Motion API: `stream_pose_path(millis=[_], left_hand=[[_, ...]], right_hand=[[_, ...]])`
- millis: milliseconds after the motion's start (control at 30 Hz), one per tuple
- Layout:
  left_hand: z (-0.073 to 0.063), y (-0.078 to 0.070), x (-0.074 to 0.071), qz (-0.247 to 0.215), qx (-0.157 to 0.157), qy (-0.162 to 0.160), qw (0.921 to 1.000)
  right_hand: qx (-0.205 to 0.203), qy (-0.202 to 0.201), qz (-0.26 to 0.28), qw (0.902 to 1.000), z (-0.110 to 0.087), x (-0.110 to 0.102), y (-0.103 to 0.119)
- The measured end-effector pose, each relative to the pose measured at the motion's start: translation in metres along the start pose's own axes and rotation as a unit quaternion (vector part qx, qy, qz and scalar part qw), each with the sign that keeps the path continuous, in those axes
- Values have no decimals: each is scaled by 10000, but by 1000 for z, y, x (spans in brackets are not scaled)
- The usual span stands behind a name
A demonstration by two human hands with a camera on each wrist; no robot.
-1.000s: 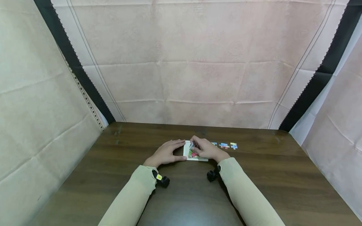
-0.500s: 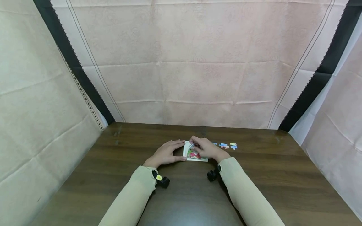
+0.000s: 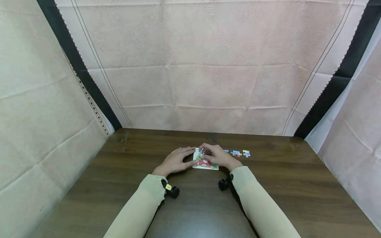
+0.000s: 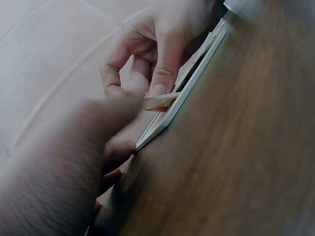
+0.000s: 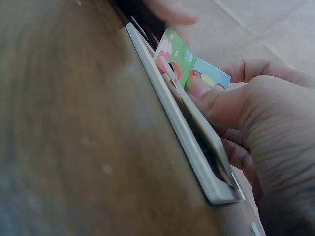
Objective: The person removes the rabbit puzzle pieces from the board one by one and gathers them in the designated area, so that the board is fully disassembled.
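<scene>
A small white-framed puzzle tray (image 3: 197, 166) with a colourful picture lies on the brown table between the hands. My left hand (image 3: 174, 161) is at its left side, fingers nearly straight along the edge, the thumb over the frame's lower left. From the right, my right hand (image 3: 219, 156) reaches over the tray and pinches a green and blue puzzle section (image 5: 183, 55) between thumb and fingers. That section stands tilted up from the tray in the right wrist view. Beside it, a pale strip-like edge (image 5: 199, 118) sits raised above the tray's rim. The right hand covers part of the picture.
Loose jigsaw pieces (image 3: 236, 153) lie in a row to the right of the tray, one partly hidden behind the right hand. A pale cloth wall (image 3: 208, 99) rises behind the table's back edge (image 3: 166, 131), with more cloth at both sides.
My left thumb has moved up from the tray's lower left corner onto the frame. The right fingers have shifted slightly, and the puzzle section they pinch has changed its tilt.
</scene>
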State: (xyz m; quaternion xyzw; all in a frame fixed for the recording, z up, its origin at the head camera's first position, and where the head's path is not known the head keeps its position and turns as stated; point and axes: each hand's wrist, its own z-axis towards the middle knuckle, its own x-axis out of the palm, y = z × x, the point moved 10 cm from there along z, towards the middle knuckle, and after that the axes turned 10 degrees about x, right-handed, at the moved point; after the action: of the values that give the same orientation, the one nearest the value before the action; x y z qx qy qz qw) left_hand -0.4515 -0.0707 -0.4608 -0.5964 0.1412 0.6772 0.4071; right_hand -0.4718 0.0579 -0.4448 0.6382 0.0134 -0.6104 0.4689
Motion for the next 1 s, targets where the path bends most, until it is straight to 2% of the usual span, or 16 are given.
stream_pose_path(millis=[133,333,433,800,1000], left_hand=[[0,2,0,27,-80,39,10000],[1,4,-3,-175,-159,10,9997],[1,6,-4,-178,-192,21,9997],[1,5,-4,-158,-168,-21,9997],[1,7,3,-52,-148,106,9998]], right_hand=[[-21,-123,37,9999,0,-1,1],[-383,-305,229,9985,1,-6,10],[-396,-466,268,9978,1,-10,11],[54,-1218,679,9902,2,-25,-2],[331,-1476,720,9859,-10,-36,-17]])
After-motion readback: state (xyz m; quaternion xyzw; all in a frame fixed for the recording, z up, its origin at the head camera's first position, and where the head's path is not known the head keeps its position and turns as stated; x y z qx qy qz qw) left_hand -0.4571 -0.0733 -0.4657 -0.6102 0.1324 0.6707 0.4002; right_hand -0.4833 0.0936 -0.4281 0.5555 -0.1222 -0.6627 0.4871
